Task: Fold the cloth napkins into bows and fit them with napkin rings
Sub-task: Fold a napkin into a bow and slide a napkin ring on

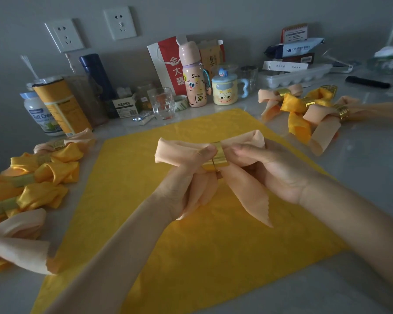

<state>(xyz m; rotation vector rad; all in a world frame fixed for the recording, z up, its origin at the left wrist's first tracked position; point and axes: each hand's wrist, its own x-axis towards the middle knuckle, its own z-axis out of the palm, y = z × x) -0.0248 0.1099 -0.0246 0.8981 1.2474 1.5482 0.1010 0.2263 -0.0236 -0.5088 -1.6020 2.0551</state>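
Here, left hand point(187, 184) and right hand point(277, 168) pinch the ringed napkin point(247, 196) — bows point(52, 171) heaped alongside.

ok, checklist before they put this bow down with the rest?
1. gold ring sits round the middle of the peach napkin: ok.
2. Loops stand out on both sides of the ring: ok.
3. left hand grips the napkin left of the ring: ok.
4. right hand holds the napkin right of the ring: ok.
5. Tails match: cannot tell, the left one is bunched inside the left hand.
6. yellow cloth below lies flat: ok.
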